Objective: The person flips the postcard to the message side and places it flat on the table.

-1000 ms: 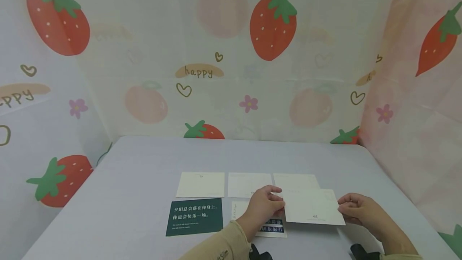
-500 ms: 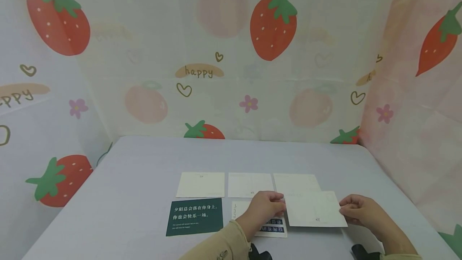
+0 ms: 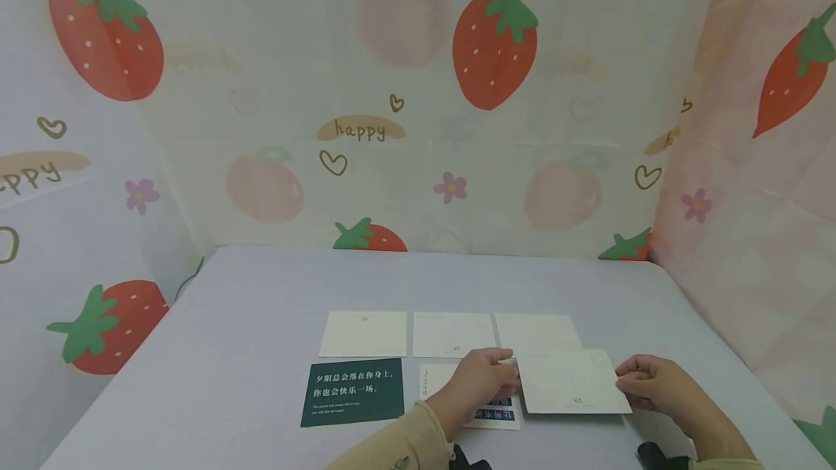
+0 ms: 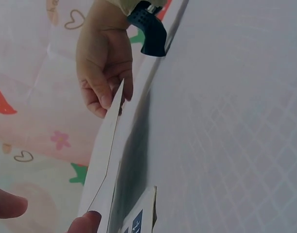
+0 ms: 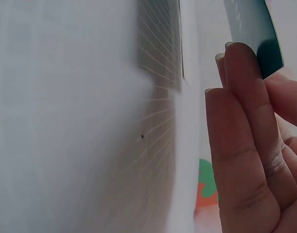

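A cream postcard (image 3: pixel 575 381) hangs low and level above the table, casting a shadow below. Its underside (image 5: pixel 257 39) looks dark green in the right wrist view. My right hand (image 3: pixel 660 386) pinches the right edge between thumb and fingers. At the left edge is my left hand (image 3: pixel 480 383), one fingertip (image 4: pixel 85 223) right at the card's edge and another digit (image 4: pixel 9 201) apart from it. Beneath my left hand lies a card with dark blue lettering strips (image 3: pixel 494 415), partly covered. A dark green card (image 3: pixel 353 392) with white writing lies to the left.
Behind, a row of cream cards lies face down: a left one (image 3: pixel 363 334), a middle one (image 3: pixel 452 334) and a right one (image 3: pixel 535 328), partly hidden by the held card. All are on a white table (image 3: pixel 196 383), enclosed by a strawberry-print cloth (image 3: pixel 424 93).
The held postcard has moved slightly toward me and to the right. Both hands have shifted a little the same way with it.
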The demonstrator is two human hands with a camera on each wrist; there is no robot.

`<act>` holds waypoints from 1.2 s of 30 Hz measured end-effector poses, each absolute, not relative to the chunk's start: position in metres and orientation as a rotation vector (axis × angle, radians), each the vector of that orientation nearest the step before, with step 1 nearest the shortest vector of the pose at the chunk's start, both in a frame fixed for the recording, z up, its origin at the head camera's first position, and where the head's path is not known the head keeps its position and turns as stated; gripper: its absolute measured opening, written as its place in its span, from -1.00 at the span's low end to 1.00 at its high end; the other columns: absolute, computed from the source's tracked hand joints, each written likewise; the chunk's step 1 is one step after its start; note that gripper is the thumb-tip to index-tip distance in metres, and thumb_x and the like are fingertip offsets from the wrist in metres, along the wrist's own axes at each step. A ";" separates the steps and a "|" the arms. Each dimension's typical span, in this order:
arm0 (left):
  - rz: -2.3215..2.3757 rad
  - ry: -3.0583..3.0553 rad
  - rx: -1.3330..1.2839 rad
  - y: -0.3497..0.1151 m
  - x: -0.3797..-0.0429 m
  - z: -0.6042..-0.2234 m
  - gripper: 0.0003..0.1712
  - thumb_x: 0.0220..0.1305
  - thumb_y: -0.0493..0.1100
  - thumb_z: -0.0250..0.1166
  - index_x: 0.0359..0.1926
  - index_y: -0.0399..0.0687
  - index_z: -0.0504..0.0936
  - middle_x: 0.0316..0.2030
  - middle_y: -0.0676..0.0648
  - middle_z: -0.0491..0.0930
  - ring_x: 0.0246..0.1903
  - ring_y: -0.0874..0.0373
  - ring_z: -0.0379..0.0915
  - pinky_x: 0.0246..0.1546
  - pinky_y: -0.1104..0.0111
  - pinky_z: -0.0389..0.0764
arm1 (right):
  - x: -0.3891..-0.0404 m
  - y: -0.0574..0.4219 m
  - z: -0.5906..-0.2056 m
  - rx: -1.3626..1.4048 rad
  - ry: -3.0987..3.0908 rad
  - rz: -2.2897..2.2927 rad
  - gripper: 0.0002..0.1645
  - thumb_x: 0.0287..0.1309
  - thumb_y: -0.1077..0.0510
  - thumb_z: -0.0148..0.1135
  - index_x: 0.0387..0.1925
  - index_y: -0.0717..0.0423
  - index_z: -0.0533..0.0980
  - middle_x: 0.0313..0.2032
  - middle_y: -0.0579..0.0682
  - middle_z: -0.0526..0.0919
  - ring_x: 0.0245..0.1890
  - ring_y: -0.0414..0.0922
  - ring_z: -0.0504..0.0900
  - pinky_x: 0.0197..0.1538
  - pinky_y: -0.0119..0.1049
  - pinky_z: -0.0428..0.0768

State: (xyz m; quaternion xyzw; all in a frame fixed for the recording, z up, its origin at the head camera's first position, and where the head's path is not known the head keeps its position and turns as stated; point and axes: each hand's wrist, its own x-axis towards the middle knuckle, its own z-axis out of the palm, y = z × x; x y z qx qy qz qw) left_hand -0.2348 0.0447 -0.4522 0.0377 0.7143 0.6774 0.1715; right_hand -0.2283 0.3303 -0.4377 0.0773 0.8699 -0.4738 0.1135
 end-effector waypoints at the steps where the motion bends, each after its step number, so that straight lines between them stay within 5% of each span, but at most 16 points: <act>1: 1.921 2.025 0.113 0.045 -0.235 -0.453 -0.53 0.17 -0.25 0.18 0.13 -0.21 0.44 -0.27 -0.04 0.61 -0.33 0.16 0.59 -0.32 0.38 0.61 | -0.228 0.330 -0.438 0.231 2.552 -1.385 -0.71 0.06 0.24 0.22 -0.21 0.36 0.44 -0.42 0.00 0.63 -0.42 -0.12 0.57 -0.33 -0.22 0.56; 13: 1.899 1.981 0.060 0.047 -0.231 -0.453 -0.57 0.16 -0.26 0.17 0.10 -0.17 0.48 -0.26 -0.06 0.58 -0.33 0.15 0.59 -0.32 0.39 0.61 | -0.228 0.328 -0.442 0.311 2.516 -1.350 -0.80 0.02 0.30 0.22 -0.28 0.33 0.46 -0.42 0.00 0.60 -0.41 -0.09 0.59 -0.31 -0.18 0.59; 24: 1.877 1.995 0.097 0.049 -0.230 -0.456 -0.79 0.18 -0.27 0.13 -0.20 -0.19 0.63 -0.24 -0.03 0.58 -0.31 0.17 0.57 -0.33 0.38 0.61 | -0.229 0.331 -0.447 0.296 2.478 -1.349 -0.81 0.02 0.34 0.20 -0.28 0.34 0.46 -0.39 0.01 0.60 -0.38 -0.10 0.59 -0.30 -0.17 0.59; 36: 1.857 2.023 0.083 0.049 -0.229 -0.457 -0.82 0.18 -0.26 0.14 -0.25 -0.21 0.65 -0.31 -0.03 0.59 -0.33 0.19 0.57 -0.35 0.40 0.61 | -0.229 0.331 -0.446 0.343 2.466 -1.300 -0.77 0.09 0.20 0.21 -0.27 0.32 0.51 -0.41 0.01 0.62 -0.41 -0.10 0.60 -0.31 -0.19 0.60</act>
